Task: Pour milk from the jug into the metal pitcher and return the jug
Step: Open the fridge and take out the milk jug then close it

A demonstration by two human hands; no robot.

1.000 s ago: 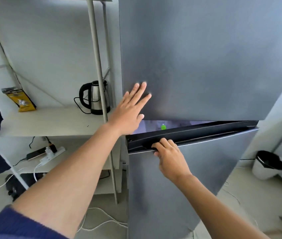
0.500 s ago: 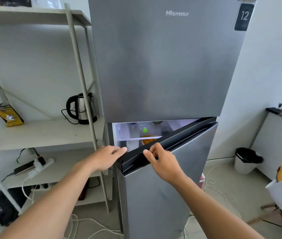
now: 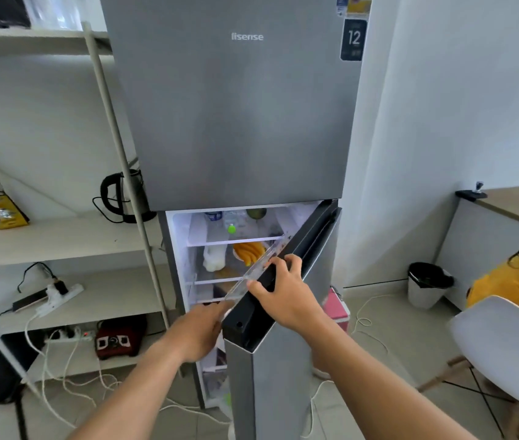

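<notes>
- My right hand point(image 3: 286, 293) grips the top edge of the lower fridge door point(image 3: 274, 382), with the fingers curled over it.
- My left hand point(image 3: 199, 331) lies at the door's inner edge. Its fingertips are hidden, so I cannot tell whether it holds anything.
- The white jug point(image 3: 213, 258) stands on the middle shelf inside, just beside a bowl of yellow fruit point(image 3: 248, 251).
- The rack post point(image 3: 114, 122) stands close on the left of the opening, and the white chair point(image 3: 505, 338) is well apart on the right.
- The door has swung wider than half a second ago and now bares the shelves.
</notes>
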